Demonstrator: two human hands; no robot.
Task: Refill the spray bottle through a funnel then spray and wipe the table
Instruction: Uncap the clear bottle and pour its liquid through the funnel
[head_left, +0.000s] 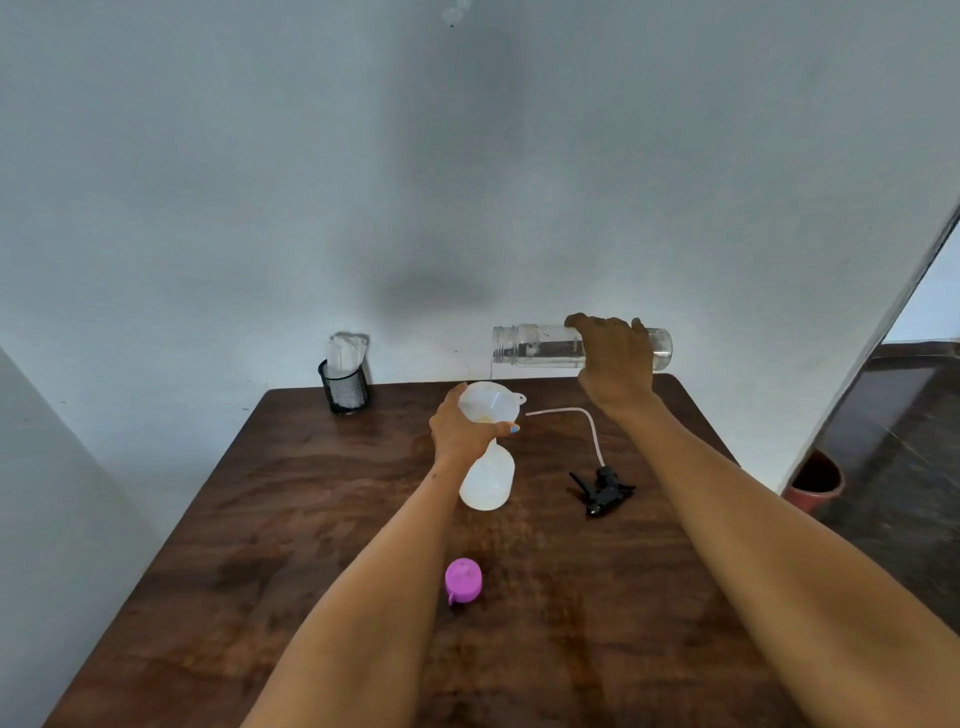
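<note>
Item: refill, pouring stage, in progress.
- Spray bottle: upright mid-worktop, white funnel seated in its neck.
- Left hand: grip curled round the funnel and bottle neck.
- Right hand: grip wrapped round a clear water bottle held level; thin stream falls into the funnel.
- Trigger head with tube: lying apart, unattached.
- Pink cap: nearer edge.
- Outstanding, by judgement: finish pour, refit trigger, spray, wipe.

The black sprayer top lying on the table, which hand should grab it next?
Probably the right hand. The sprayer top lies on that side, just under the right arm. The left hand holds the funnel on the spray bottle, while the right must first set down the clear jar.
</note>
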